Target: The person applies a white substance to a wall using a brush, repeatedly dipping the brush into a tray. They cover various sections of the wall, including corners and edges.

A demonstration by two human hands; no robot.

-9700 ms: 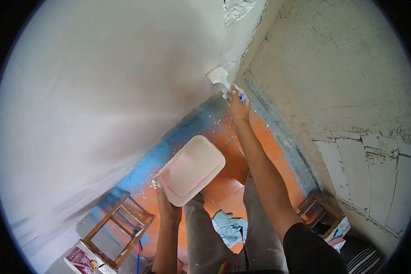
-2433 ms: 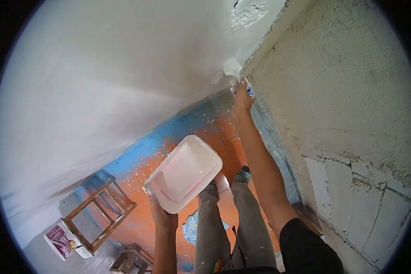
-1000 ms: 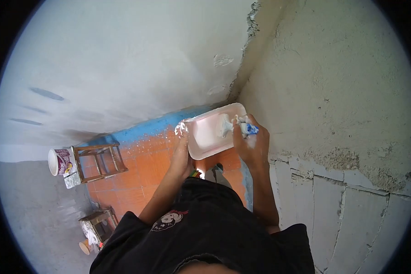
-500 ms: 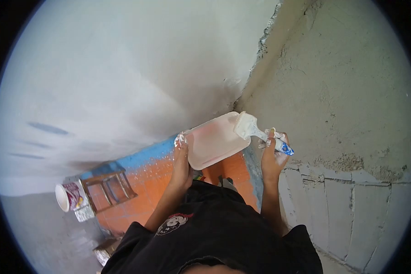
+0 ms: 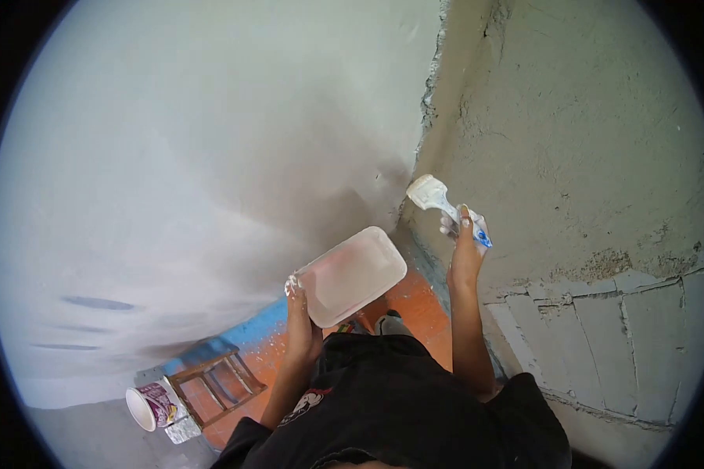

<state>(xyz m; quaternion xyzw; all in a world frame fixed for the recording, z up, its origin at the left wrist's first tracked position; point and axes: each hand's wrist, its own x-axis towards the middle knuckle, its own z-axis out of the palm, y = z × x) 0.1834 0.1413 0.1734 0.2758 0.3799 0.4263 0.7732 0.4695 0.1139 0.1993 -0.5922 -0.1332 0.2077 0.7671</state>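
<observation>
My left hand [image 5: 299, 316] grips a shallow white tray [image 5: 352, 277] by its left edge; the inside has a pinkish tint and white smears. White paint coats the thumb. In my right hand [image 5: 467, 238] is a paintbrush [image 5: 430, 194], held by its white handle with a blue end. Its wide head is thick with white and points up and left, apart from the tray and near the corner of the walls. White paint also marks the right fingers.
On the left is a white-painted wall [image 5: 211, 141], meeting a bare grey plaster wall [image 5: 587, 156] along a rough edge. Below stand a wooden stool or ladder [image 5: 219, 387] and a paint bucket [image 5: 152, 406]. The floor [image 5: 422, 301] is orange, with a blue border.
The brush has lifted off the tray's far right corner and moved up toward the wall corner. The tray has dropped lower, closer to my body. My view has shifted.
</observation>
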